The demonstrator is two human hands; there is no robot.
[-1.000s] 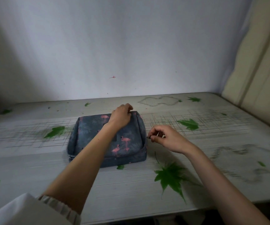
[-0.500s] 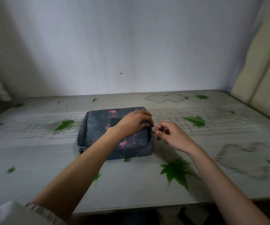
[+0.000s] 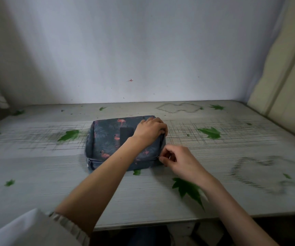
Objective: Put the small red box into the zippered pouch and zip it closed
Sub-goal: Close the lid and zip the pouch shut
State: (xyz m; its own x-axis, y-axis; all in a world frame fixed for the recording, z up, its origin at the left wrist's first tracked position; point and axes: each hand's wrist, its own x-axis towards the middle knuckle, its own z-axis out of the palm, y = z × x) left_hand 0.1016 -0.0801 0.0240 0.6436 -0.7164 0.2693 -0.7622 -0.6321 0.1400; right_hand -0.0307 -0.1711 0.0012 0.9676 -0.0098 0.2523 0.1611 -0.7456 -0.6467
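A dark blue zippered pouch (image 3: 107,141) with pink flamingos lies flat on the table, a black patch on its top. My left hand (image 3: 149,129) grips the pouch's far right corner, fingers curled over the edge. My right hand (image 3: 177,159) pinches the small metal zipper pull (image 3: 158,157) at the pouch's near right corner. The zipper line runs along the front side to the left end. No small red box is in sight.
The table (image 3: 161,197) carries a white cloth printed with green leaves and grey line patterns. A white wall stands close behind it. A cream padded panel (image 3: 285,71) rises at the right. The table's front edge is just below my forearms.
My right hand has drawn the zipper pull along the pouch's right side toward me, down to the near right corner. My left hand shifted from the top to the far right corner.
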